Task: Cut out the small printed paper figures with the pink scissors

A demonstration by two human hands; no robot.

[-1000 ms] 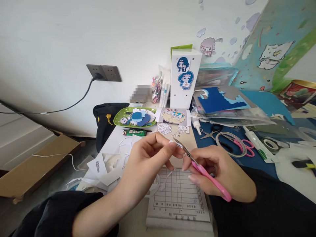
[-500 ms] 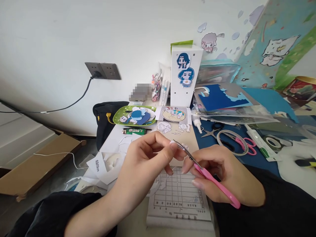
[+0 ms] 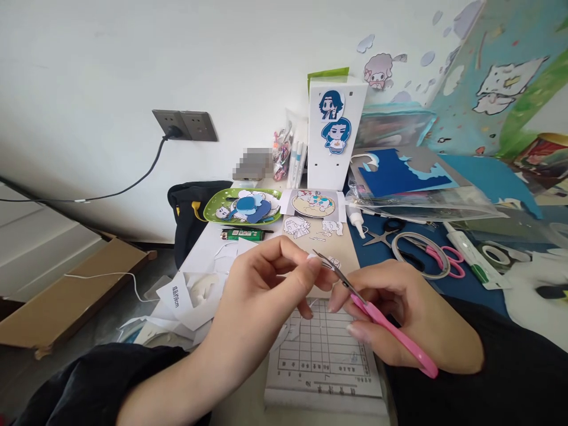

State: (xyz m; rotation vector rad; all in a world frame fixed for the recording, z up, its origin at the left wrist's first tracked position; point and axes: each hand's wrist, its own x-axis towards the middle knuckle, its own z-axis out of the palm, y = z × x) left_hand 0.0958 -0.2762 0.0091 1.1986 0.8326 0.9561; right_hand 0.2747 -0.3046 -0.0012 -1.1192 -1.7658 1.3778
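Pink-handled scissors (image 3: 399,334), one pair, are held by the curled right hand (image 3: 426,313), tips toward ten o'clock; one paper piece (image 3: 327,264) is pinched by the bent left hand (image 3: 266,290).

Loose, creased black sleeves (image 3: 95,381)

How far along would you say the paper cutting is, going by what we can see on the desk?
Looks done: the blue pieces on the green tray and the line-drawn figures appear cut out. In hand: the left hand pinches a small white paper piece at the blades of the pink scissors in the right hand. Left: probably finishing that piece; anything beyond it, I cannot tell.
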